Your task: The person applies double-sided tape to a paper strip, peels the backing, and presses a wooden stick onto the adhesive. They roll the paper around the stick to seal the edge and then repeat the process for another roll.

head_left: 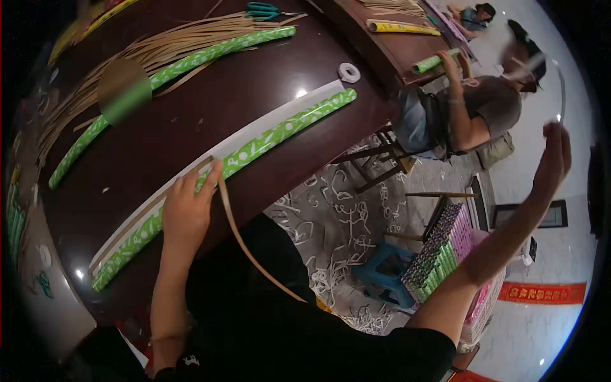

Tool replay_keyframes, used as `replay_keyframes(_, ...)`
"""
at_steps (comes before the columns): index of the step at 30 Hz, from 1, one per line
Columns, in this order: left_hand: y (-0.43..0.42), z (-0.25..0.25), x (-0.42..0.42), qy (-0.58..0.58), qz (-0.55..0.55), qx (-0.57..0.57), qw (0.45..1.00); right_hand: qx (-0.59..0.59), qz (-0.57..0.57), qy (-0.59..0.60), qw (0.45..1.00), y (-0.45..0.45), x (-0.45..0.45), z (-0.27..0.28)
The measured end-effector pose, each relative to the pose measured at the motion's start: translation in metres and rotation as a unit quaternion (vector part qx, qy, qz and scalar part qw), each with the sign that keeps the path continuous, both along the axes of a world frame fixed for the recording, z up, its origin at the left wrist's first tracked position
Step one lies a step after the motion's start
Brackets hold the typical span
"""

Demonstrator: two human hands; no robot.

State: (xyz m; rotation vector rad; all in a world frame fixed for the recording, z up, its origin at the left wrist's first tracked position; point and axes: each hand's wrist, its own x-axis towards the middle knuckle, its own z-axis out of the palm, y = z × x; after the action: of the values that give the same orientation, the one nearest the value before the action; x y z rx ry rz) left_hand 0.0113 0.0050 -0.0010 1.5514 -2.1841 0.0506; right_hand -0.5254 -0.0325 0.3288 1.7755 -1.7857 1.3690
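Observation:
A roll of green wrapping paper (pixel 270 136) with a white pattern lies diagonally across the dark table, its white edge (pixel 267 118) showing on the far side. My left hand (pixel 189 209) presses on the roll with bent fingers, gripping a tan strip (pixel 237 232). One part of that strip lies along the roll; the rest bends at my fingers and hangs toward my lap. Out to the right, my right hand (pixel 555 149) is raised well away from the table, fingers closed around a thin pale strip (pixel 562 89) that rises above it. The fingertips are blurred.
A second green roll (pixel 219 51), loose tan strips (pixel 143 54), teal-handled scissors (pixel 264 11) and a white tape roll (pixel 349 72) are on the table (pixel 191 121). A co-worker (pixel 477 105) sits ahead. Curled white strips litter the floor beside a blue stool (pixel 382 270) and stacked rolls (pixel 442 254).

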Motion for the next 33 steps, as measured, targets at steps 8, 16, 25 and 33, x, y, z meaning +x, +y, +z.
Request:
replay_keyframes(8, 0.003, -0.01, 0.007, 0.033, -0.03, -0.011, 0.999, 0.642, 0.072, -0.038, 0.763, 0.191, 0.035, -0.372)
replay_keyframes(16, -0.005, -0.031, 0.0, 0.029, -0.04, 0.042, 0.998, 0.352, 0.221, 0.067, 0.907, 0.077, 0.232, -0.392)
replay_keyframes(25, -0.01, -0.054, -0.003, 0.092, -0.028, -0.047, 0.994, 0.462, 0.259, -0.386, 0.756, 0.025, 0.387, -0.334)
replay_keyframes(33, 0.002, -0.008, 0.004, 0.005, 0.015, 0.005, 1.0, 0.31, 0.273, 0.041, 0.91, 0.034, 0.385, -0.304)
